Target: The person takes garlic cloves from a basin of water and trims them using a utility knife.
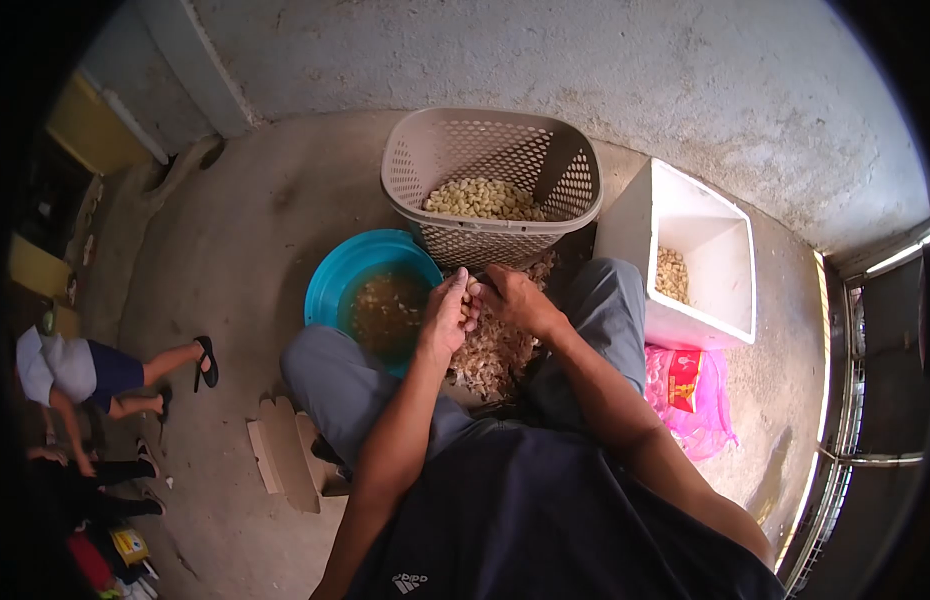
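My left hand (451, 310) is closed around several small pale pieces (472, 298) that look like garlic cloves. My right hand (513, 299) meets it from the right, fingers bent at the same pieces; what its fingertips hold is too small to tell. Both hands are above a pile of brownish peelings (490, 355) between my knees. Just left stands a blue basin (330, 280) with murky water and bits floating in it. Beyond my hands, a grey-brown perforated basket (495, 240) holds many peeled pale cloves (483, 200).
At the right, a white foam box (675, 322) holds more pale pieces, with a pink net bag (707, 415) beside it. A flattened cardboard box (285, 455) lies left of my leg. Two people (115, 375) are at the far left. A wall (545, 60) rises behind the basket.
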The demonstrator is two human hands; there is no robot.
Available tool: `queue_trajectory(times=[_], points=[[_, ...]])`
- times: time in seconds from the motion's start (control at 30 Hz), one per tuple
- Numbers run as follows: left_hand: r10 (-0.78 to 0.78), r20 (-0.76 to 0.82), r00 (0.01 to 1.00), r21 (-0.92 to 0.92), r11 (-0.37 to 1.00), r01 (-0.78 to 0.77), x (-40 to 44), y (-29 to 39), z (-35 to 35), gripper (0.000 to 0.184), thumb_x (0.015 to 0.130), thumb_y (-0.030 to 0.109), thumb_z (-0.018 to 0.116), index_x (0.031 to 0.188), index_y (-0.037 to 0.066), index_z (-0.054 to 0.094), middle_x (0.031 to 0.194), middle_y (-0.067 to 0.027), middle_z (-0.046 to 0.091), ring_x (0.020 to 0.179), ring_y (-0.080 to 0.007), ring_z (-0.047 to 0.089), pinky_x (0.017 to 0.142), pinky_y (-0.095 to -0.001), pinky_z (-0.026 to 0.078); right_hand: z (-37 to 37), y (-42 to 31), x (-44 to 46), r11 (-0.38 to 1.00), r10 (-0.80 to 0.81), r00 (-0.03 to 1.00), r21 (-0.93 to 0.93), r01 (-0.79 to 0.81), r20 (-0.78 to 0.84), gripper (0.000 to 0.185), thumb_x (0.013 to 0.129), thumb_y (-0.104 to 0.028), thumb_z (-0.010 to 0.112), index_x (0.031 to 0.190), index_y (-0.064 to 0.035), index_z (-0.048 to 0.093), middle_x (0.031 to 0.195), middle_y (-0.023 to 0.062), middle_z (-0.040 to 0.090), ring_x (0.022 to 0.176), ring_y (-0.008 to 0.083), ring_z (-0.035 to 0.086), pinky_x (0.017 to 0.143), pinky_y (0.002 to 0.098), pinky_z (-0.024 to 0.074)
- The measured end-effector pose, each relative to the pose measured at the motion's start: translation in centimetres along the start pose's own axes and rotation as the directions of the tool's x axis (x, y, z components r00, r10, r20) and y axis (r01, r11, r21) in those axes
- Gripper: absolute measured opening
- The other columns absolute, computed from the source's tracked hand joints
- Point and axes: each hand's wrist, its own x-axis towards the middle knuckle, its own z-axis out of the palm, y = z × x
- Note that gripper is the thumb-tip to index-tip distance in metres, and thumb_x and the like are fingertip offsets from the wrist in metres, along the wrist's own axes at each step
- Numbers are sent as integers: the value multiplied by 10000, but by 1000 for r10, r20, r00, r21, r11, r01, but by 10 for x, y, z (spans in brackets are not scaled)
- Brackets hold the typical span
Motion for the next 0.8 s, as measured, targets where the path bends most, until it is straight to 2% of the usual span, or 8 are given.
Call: queue_trajectory(times=[0.07,0.17,0.27,0.37,0.57,0.8], points=[[19,53,998,-15,1000,-18,0,0,-1,350,1040,422,567,845,134,598,684,0,550,499,-94,483,396,-232,332,-1,0,1,1000,21,1000,3,-21,4,417,983,-355,624,920,54,577,889,280,630,878,457,627,758,484,483],[18,56,998,-4,1000,-18,0,1,-2,336,1036,409,578,850,130,604,676,0,547,497,-99,483,394,-237,328,2,4,2,999,6,1000,-53,-6,1,426,1002,-371,603,922,47,594,856,270,623,815,410,627,733,460,483],[31,10,999,49,998,-31,0,0,-4,318,1034,388,587,851,129,610,663,2,543,488,-103,478,393,-240,320,5,8,4,991,28,997,-133,-18,75,442,997,-395,573,937,42,594,964,306,649,920,471,644,782,501,507],[17,-40,999,24,1000,-16,0,-3,-5,307,1032,370,593,843,129,614,650,6,539,476,-107,474,392,-239,313,10,14,5,978,26,991,-208,2,134,452,999,-404,559,969,46,593,987,313,652,938,477,648,799,513,515],[43,-29,999,-27,999,-44,-2,0,0,312,1032,365,591,826,131,616,646,4,541,468,-111,474,389,-243,300,1,-8,2,994,10,1000,-107,-9,4,473,996,-425,564,982,47,590,1017,310,648,980,473,640,830,518,505],[25,-51,998,-14,1000,-26,0,-3,-3,329,1029,376,592,805,135,611,634,4,539,456,-99,461,382,-239,301,7,3,4,988,52,997,-147,-44,55,487,999,-441,559,981,45,588,1038,296,649,1000,471,638,836,514,506]])
